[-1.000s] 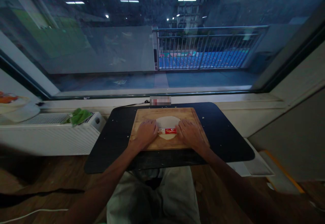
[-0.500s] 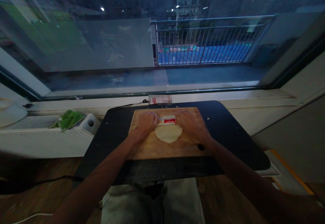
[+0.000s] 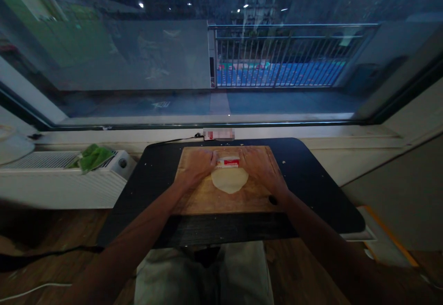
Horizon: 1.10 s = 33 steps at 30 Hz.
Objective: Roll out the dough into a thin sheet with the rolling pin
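A thin pale sheet of dough [image 3: 230, 180] lies flat on the wooden board [image 3: 214, 203], rounded at its near edge. Across its far edge rests a roller with red-and-white printing [image 3: 230, 162]; its exact kind is unclear. My left hand [image 3: 201, 163] is closed over the left end. My right hand [image 3: 255, 164] is closed over the right end in the same way. Both ends are hidden under my hands, and only the printed middle shows between them. My fingers curl away from the camera and are mostly out of sight.
The board lies on a small black table [image 3: 311, 189] with pale specks on it. Behind is a blurred white-and-red item [image 3: 218, 134] near the window sill [image 3: 328, 132]. At left, a green cloth [image 3: 94, 157] lies on a white radiator [image 3: 69, 185]. A dark cable [image 3: 173, 140] runs behind.
The camera view has tilted slightly. My hands and the roller stay at nearly the same place over the far edge of the dough.
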Available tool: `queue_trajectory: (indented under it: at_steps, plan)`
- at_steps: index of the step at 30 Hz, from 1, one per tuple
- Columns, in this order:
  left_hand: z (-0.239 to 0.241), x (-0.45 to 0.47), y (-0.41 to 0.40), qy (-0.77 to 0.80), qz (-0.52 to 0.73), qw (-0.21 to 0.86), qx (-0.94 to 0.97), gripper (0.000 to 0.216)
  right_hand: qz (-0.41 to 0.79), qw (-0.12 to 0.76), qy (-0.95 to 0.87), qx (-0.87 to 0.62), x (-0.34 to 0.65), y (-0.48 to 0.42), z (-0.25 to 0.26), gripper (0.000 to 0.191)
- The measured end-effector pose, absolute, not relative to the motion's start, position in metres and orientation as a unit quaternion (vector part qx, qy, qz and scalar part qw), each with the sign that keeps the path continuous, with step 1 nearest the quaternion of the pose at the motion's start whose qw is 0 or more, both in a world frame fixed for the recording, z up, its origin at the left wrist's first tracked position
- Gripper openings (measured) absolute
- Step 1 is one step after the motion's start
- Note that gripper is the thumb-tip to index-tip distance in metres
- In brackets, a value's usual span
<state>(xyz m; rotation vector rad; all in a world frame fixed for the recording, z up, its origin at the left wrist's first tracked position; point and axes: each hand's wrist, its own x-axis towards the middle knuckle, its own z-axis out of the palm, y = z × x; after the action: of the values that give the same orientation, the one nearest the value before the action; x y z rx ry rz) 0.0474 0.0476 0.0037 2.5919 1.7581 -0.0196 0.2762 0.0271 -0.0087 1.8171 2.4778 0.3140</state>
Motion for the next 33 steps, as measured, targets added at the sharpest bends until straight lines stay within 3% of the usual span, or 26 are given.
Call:
queue_trajectory:
  at_steps: [19,33]
  plan:
    - [-0.024,0.031,0.003,0.559,0.046,0.0,0.828,0.058,0.113,0.022,0.809,0.577,0.27,-0.036,-0.002,0.036]
    - [-0.003,0.039,0.016,0.592,0.023,0.039,0.805,0.058,0.122,0.042,0.825,0.55,0.273,-0.012,-0.001,0.038]
